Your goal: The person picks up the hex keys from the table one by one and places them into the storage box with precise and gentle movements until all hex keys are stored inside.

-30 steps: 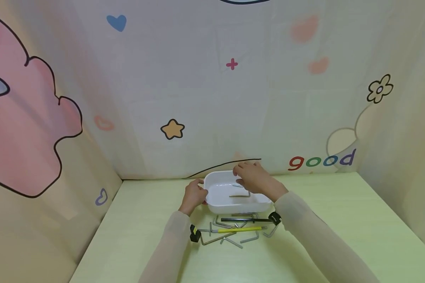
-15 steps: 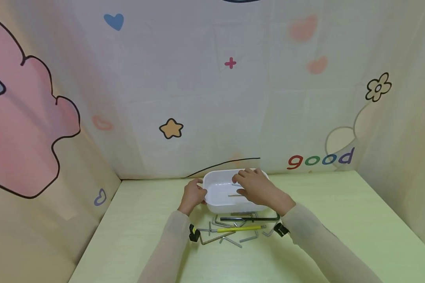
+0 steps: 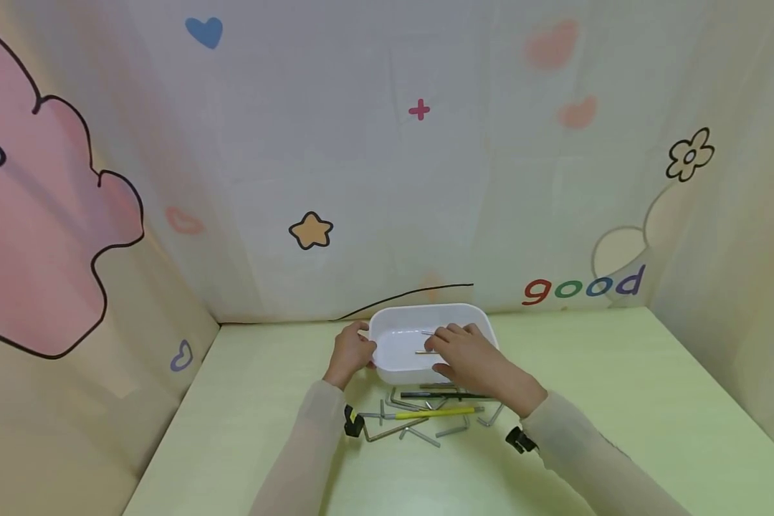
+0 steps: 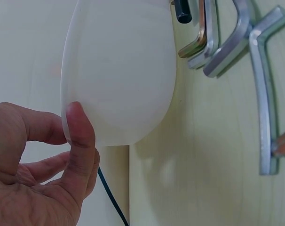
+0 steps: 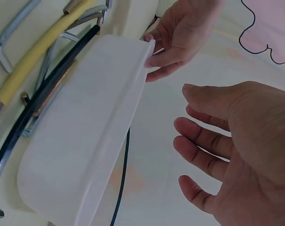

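Note:
A white plastic tray stands near the back of the table. My left hand pinches its left rim, with thumb and fingertips on either side of the wall in the left wrist view. Above the tray's right half hovers my right hand. Its fingers are loosely bent and hold nothing in the right wrist view. Inside the tray lie a silver hex key and a brassy hex key, both partly hidden by the right hand.
In front of the tray lies a loose pile of several hex keys. Among them are a long black hex key and a yellow-sleeved one. A printed cloth hangs just behind the tray.
My right hand has moved down and toward me, from the tray's back rim to its front right, and holds nothing now. The left hand stays on the rim.

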`<state>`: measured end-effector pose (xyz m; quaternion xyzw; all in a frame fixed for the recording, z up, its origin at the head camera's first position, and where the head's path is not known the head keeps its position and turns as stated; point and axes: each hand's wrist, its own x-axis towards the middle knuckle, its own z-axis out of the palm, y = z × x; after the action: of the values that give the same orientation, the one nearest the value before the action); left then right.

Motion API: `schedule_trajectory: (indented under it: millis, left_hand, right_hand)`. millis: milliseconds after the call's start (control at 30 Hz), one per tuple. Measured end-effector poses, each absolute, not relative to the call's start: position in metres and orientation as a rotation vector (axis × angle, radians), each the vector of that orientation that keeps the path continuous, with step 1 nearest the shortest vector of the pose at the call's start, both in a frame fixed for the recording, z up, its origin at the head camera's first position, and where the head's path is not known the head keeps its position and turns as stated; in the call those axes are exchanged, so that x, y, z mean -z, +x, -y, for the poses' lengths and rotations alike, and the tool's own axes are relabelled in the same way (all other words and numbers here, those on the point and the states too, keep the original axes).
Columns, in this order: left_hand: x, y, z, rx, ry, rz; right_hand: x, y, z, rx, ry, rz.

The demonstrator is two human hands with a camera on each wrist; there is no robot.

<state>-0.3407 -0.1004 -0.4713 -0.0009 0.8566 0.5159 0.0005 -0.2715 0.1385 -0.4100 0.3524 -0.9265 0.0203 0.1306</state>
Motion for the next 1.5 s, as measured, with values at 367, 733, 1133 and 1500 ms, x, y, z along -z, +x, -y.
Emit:
schedule_trajectory:
  millis: [367, 733, 1133, 1500]
  left_hand:
    - [0.472, -0.341, 0.100, -1.639, 0.001, -2.673]
    - [0.477, -0.342, 0.102, -1.638, 0.006, -2.685]
    - [0.473, -0.339, 0.103, -1.667, 0.018, -2.670]
    - [0.478, -0.346, 0.102, -1.638, -0.011, -2.665]
  right_hand:
    - [0.422, -0.255, -0.138, -0.087, 1.083, 2.644]
    - [0.438, -0.240, -0.138, -0.128, 1.156, 2.672]
    - [0.459, -0.238, -0.133, -0.101, 1.205, 2.673]
    - [0.474, -0.245, -0.126, -0.125, 1.219, 2.803]
